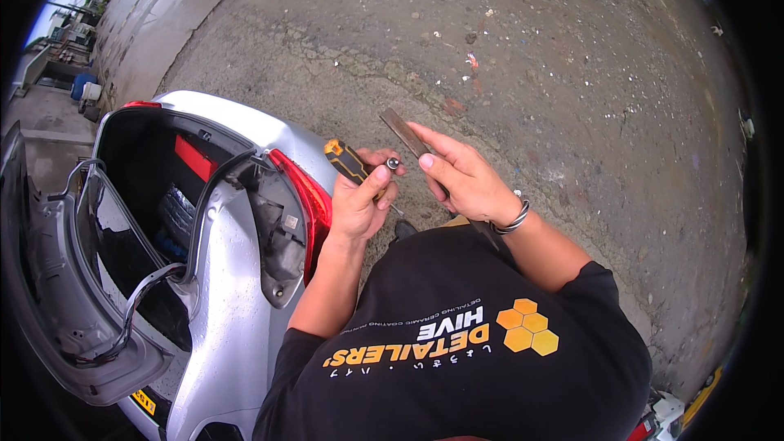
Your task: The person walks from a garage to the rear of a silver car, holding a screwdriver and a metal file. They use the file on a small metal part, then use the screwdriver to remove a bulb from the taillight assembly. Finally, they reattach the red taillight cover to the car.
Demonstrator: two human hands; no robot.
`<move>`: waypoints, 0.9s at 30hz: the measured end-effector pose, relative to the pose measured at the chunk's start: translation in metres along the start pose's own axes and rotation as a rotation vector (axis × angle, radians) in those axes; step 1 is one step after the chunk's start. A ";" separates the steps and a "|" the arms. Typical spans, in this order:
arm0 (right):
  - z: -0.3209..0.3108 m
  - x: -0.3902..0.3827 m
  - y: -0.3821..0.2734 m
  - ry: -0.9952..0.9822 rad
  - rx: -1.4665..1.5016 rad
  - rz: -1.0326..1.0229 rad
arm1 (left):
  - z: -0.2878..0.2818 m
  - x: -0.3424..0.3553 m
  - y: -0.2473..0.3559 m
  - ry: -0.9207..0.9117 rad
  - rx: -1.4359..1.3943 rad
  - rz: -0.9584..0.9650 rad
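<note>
My left hand [365, 200] is closed round a screwdriver with a black and yellow handle [346, 162]; part of a thin shaft shows below the fingers. The same hand also has a small round metal piece, like a socket [393, 163], at its fingertips. In my right hand [465, 177] is a flat, brownish bar [404, 132], pinched between thumb and fingers, its far end sticking out up and to the left. Both hands are close together in front of my body, beside the red tail light [304, 204] of a silver car.
At the left stands the silver car [237, 278] with its trunk lid [90, 343] raised and dark cargo space exposed. A red item [194, 158] lies inside. Rough, gritty ground [572, 73] stretches ahead and right. A blue container [83, 86] stands farther off.
</note>
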State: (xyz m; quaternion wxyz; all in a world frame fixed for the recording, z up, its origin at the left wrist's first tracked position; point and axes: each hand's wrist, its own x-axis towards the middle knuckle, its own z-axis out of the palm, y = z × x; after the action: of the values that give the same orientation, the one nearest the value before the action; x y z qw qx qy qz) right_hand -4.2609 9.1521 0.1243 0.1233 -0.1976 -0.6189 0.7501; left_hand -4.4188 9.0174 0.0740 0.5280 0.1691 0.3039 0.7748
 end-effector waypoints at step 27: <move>0.013 0.004 -0.003 -0.023 -0.197 0.007 | -0.010 0.001 0.004 -0.046 -0.030 -0.001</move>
State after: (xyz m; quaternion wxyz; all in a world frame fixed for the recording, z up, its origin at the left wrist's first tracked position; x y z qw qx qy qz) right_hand -4.2705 9.1429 0.1286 0.0937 -0.2023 -0.6904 0.6882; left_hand -4.4282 9.0139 0.0691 0.5377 0.1789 0.2799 0.7750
